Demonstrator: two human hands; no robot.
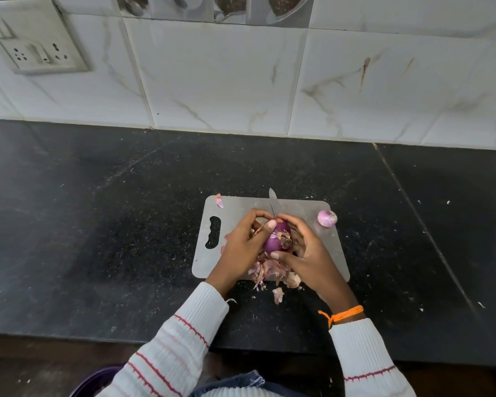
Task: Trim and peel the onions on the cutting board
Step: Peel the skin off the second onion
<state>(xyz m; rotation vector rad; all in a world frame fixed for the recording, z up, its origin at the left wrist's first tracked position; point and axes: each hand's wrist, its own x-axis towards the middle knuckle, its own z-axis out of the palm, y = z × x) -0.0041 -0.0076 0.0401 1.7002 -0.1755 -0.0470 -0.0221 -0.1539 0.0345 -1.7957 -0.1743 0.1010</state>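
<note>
Onion (pixel 275 239) gripped between left hand (pixel 241 247), right hand (pixel 307 250).

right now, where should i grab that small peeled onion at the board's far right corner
Take the small peeled onion from above, with a grip across its round sides. It sits alone on the cutting board, clear of both hands, cut top facing up, so its sides are open all around.
</note>
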